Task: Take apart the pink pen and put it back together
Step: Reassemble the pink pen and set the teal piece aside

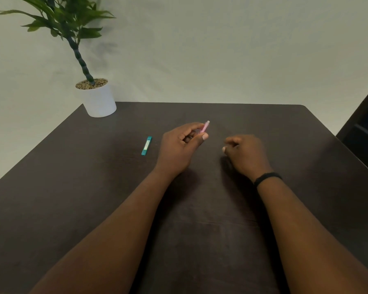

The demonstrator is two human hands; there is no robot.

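The pink pen (205,126) is held in my left hand (180,145), pinched between thumb and fingers above the dark table (94,198). Only its upper end, with a pale tip, sticks out past the fingers; the rest is hidden in the hand. My right hand (243,154) hovers just to the right, a short gap away from the pen, its fingers curled inward and blurred. Whether it holds a small part I cannot tell. A black band sits on the right wrist.
A teal pen-like stick (146,146) lies on the table left of my left hand. A white pot with a green plant (98,98) stands at the far left corner. A dark chair (365,128) is beyond the right edge.
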